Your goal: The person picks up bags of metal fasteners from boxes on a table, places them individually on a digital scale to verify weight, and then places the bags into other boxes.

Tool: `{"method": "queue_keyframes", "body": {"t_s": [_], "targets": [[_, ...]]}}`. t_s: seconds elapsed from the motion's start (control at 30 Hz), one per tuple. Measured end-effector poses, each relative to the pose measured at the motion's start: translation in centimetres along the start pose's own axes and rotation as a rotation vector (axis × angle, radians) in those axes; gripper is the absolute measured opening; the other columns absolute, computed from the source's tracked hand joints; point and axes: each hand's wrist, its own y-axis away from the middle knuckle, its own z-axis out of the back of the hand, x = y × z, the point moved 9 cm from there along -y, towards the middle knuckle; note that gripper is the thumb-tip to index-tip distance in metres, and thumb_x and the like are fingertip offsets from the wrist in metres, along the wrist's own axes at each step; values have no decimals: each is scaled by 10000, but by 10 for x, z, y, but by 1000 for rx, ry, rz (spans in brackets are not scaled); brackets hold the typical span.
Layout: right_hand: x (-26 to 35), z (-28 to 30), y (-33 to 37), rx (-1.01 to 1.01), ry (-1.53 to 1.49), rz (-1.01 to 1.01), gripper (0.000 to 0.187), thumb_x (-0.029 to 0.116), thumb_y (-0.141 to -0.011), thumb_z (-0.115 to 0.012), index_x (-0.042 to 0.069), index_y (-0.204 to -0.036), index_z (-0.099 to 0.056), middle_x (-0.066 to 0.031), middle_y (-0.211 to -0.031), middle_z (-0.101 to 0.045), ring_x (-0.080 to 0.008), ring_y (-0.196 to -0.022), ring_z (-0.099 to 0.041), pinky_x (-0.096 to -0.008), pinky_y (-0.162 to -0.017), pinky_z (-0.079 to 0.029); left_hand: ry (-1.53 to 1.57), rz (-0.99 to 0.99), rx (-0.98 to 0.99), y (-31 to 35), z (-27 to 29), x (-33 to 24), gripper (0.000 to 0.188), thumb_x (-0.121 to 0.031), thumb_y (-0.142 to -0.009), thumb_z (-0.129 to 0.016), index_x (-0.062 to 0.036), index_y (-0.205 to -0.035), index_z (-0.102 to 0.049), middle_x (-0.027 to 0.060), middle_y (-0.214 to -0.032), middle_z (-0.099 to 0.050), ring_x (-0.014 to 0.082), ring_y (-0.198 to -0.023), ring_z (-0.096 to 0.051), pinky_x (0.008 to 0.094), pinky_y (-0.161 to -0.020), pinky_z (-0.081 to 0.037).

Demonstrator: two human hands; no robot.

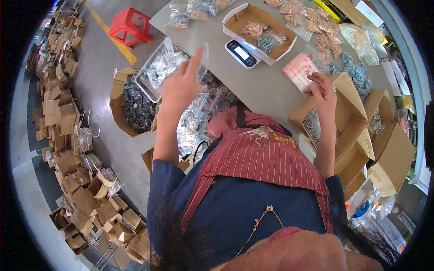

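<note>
My left hand (180,86) is raised over the metal tray at the left table edge. Its fingers hold a small clear plastic bag (204,63). Under that hand, the tray (141,80) carries a heap of clear bags with small parts. At the right, my right hand (323,92) has its fingers apart and slightly bent, with nothing visible in them. Its fingertips are beside a stack of red-and-white printed plastic bags (300,71) on the table; whether they touch it I cannot tell. An open carton (312,122) with small metal parts is below the right wrist.
A digital scale (242,54) stands by a shallow box (229,21) of wooden dowels and bagged screws. Bagged dowels (323,31) and screws (357,74) lie at the far right. A carton (118,97) of dark parts and a red stool (129,26) stand left.
</note>
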Motion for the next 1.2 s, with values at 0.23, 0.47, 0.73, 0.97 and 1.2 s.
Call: {"method": "queue_keyframes", "body": {"t_s": [0.23,0.47,0.73,0.97,1.2], "targets": [[-10,2,-4,-96,509,11,380,62,-900,-579,46,-1278,-534,-130,-1212,-650,-201,-804,-689,-315,-743,-534,70,80,72,-18,-15,24,687,-35,-893,-496,-269,-1511,-309,90,-1063,-692,344,-795,-683,441,-637,-537],[-32,-19,-2,-85,390,-100,402,60,-885,-596,57,-1282,-536,-127,-1219,-642,-213,-823,-695,-328,-776,-526,192,-108,72,-50,-35,15,618,1,-798,-518,-265,-1353,-468,124,-1145,-646,386,-790,-669,471,-650,-549],[-27,-21,-31,-129,321,-101,334,25,-898,-585,65,-1229,-591,-88,-1148,-670,-180,-836,-709,-306,-777,-535,147,-137,-116,-66,-33,38,142,-38,-806,-564,-127,-915,-583,33,-1010,-656,293,-715,-663,400,-579,-533],[1,-34,-65,-58,338,59,302,25,-900,-591,75,-1198,-608,-79,-1138,-673,-168,-817,-706,-297,-744,-538,126,87,-30,-66,-48,68,219,-36,-808,-562,-119,-1005,-609,66,-1058,-654,322,-767,-667,425,-646,-541],[7,-59,-93,69,438,178,294,38,-885,-609,63,-1178,-602,-89,-1120,-661,-183,-778,-692,-306,-742,-535,204,142,-1,-63,-62,63,312,-50,-805,-570,-100,-1110,-613,103,-1107,-646,339,-825,-668,439,-717,-543]]}}
